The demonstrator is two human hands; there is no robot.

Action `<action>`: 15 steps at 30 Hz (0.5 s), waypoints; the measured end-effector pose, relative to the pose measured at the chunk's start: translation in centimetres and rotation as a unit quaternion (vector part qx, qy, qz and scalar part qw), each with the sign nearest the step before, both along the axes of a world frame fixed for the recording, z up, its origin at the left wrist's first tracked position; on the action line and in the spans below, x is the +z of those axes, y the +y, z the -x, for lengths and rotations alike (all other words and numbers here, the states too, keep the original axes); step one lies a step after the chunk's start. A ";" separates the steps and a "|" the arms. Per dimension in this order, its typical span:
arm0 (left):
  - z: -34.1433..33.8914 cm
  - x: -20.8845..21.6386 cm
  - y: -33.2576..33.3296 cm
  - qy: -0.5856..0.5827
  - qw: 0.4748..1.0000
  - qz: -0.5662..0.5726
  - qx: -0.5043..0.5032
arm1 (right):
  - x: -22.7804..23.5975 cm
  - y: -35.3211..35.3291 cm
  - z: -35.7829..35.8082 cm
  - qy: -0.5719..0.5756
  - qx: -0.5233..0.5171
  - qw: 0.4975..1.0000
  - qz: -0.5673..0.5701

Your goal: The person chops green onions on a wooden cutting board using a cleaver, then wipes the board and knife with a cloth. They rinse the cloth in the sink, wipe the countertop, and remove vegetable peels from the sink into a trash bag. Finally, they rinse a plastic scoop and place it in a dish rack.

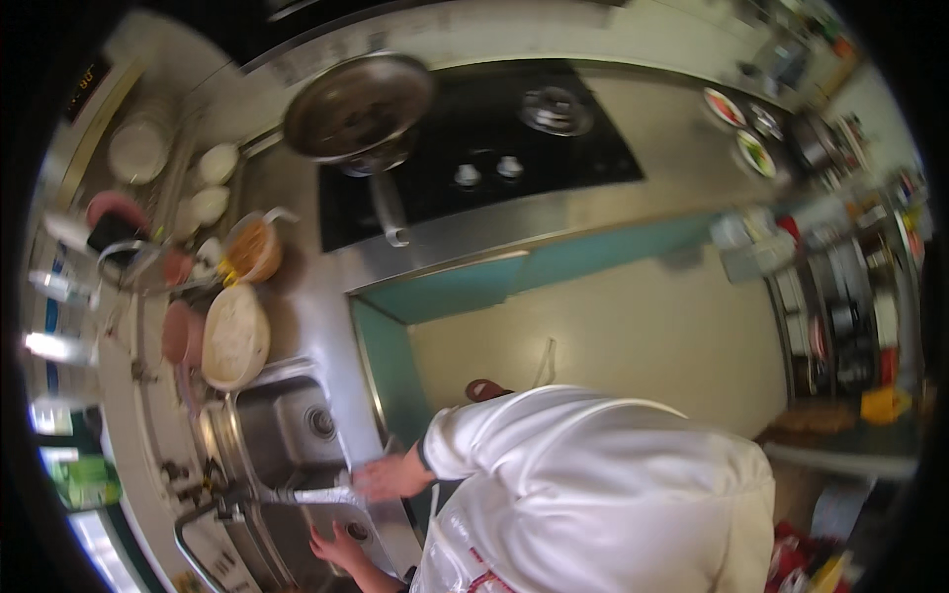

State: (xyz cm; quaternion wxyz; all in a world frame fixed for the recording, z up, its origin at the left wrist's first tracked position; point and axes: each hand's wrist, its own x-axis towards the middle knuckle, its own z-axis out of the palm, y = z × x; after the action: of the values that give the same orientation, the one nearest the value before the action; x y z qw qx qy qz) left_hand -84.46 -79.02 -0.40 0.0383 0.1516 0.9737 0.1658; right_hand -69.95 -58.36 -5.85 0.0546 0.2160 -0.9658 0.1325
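My right hand point(391, 475), at the end of a white sleeve point(534, 430), reaches over the front rim of the double sink. Its fingers are stretched out but blurred, and I see nothing in them. Close to its fingertips is a whitish, glinting patch point(321, 494) on the divider between the basins; I cannot make out what it is. My left hand point(341, 550) hovers over the nearer basin point(314, 518), fingers apart and holding nothing visible. The farther basin point(297, 420) shows a round drain. A curved faucet point(198, 539) stands behind the nearer basin.
Beyond the sink are an oval cream basin point(235, 338), a pink pot point(182, 332) and an orange-brown container point(253, 249). A wok point(358, 107) sits on the black stove point(465, 128). Small plates of food point(755, 154) lie at the far right of the counter. Shelves point(840, 306) line the right side.
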 end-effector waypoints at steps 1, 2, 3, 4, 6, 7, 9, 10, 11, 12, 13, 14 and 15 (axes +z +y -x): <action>0.6 -0.4 -1.0 -0.022 0.999 0.030 -0.025 | -0.4 -1.1 0.2 0.038 0.048 0.997 0.039; 1.1 -0.8 -2.0 -0.030 0.996 0.060 -0.064 | -0.6 -2.3 0.5 0.061 0.098 0.991 0.060; 1.2 -1.4 -2.6 -0.087 0.994 -0.023 -0.065 | -0.5 -3.6 0.7 0.056 0.085 0.994 0.029; 1.1 -1.9 -3.1 -0.145 0.982 -0.103 -0.059 | -0.3 -4.3 1.1 0.030 0.092 0.995 0.037; 0.2 -1.7 -3.9 -0.294 0.924 -0.243 -0.012 | 1.0 -5.3 2.7 -0.164 -0.017 0.954 0.249; -0.6 -1.3 -4.2 -0.379 0.874 -0.303 0.029 | 2.1 -5.7 3.7 -0.075 -0.080 0.942 0.317; -2.2 -0.1 -4.4 -0.437 0.793 -0.407 0.124 | 4.5 -7.2 4.7 -0.024 -0.231 0.888 0.398; -2.5 0.4 -3.9 -0.471 0.767 -0.430 0.068 | 5.8 -8.2 4.8 -0.062 -0.298 0.821 0.484; -2.5 0.6 -3.2 -0.502 0.737 -0.452 0.012 | 7.2 -9.7 5.0 -0.164 -0.279 0.760 0.564; -2.2 0.5 -2.4 -0.544 0.681 -0.485 -0.076 | 8.4 -10.9 4.8 -0.227 -0.247 0.687 0.645; -1.3 0.3 -1.1 -0.632 0.511 -0.553 -0.185 | 9.9 -13.7 4.6 -0.196 -0.369 0.707 0.571; -0.6 0.0 -1.0 -0.610 0.559 -0.544 -0.140 | 11.8 -17.3 4.8 -0.132 -0.477 0.713 0.497; 0.0 -0.5 -1.0 -0.573 0.614 -0.539 -0.071 | 12.8 -17.8 4.6 -0.111 -0.510 0.710 0.472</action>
State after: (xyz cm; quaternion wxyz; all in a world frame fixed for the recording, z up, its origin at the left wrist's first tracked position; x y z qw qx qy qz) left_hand -84.44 -80.04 -0.90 0.5111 0.0875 0.4756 0.7106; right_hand -74.58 -76.20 6.96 0.1012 -0.3801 -0.7396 0.5461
